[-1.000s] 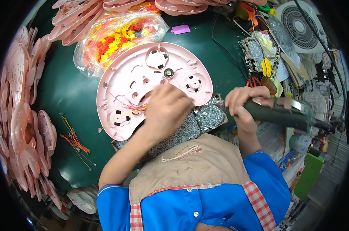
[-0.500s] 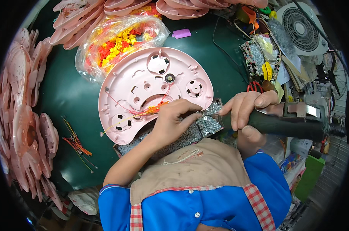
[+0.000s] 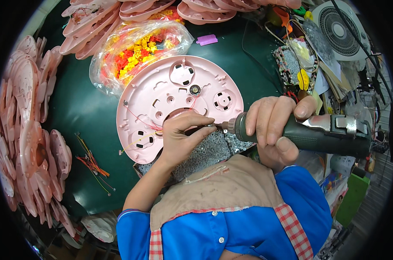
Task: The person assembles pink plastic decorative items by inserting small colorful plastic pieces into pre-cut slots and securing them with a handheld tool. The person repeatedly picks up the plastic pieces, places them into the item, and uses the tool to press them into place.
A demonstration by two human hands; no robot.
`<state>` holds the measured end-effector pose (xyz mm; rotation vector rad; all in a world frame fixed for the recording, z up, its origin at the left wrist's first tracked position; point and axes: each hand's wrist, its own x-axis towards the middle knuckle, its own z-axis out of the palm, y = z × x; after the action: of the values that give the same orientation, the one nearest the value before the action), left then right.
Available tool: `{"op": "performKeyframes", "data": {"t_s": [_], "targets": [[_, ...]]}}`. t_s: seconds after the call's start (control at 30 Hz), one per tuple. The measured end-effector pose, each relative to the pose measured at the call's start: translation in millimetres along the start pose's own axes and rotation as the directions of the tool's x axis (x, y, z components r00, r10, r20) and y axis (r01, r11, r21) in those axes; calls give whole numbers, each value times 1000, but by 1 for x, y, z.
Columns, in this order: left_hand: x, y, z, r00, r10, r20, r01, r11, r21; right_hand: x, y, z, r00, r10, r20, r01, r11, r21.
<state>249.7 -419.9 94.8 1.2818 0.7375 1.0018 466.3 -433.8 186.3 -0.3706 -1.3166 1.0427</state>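
Note:
My right hand is wrapped round a dark green electric screwdriver, which lies level with its bit pointing left. Thumb and forefinger of my left hand pinch together at the tip of that bit, and whatever small piece is between them is too small to make out. Just beneath both hands is a box of small metal screws. Beyond my left hand lies a pink curved plastic shell, inner side up, with a round black-rimmed part and thin red and yellow wires. My left hand partly hides its inner edge.
A clear bag of red and yellow star-shaped pieces lies behind the shell, near a purple piece. Pink shells are stacked at left and back. Loose wires lie left; a white fan stands back right.
My left hand has come back from over the shell's wires to the screwdriver's tip. The screwdriver has tilted slightly and its front end has come into plain sight. The whole view has shifted a little.

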Motion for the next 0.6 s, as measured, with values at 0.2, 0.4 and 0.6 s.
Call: {"op": "performKeyframes", "data": {"t_s": [0.2,0.4,0.6], "targets": [[5,2,-7,952,294,83,-305,917,258,4,4,11,998,3,-60,-4,1000,-13],[20,14,-2,843,531,87,-481,672,562,11,12,21,982,15,-187,-26,998,-56],[22,15,-14,918,352,184,-390,713,583,14,32,17,979,103,-178,-112,993,-44]]}}
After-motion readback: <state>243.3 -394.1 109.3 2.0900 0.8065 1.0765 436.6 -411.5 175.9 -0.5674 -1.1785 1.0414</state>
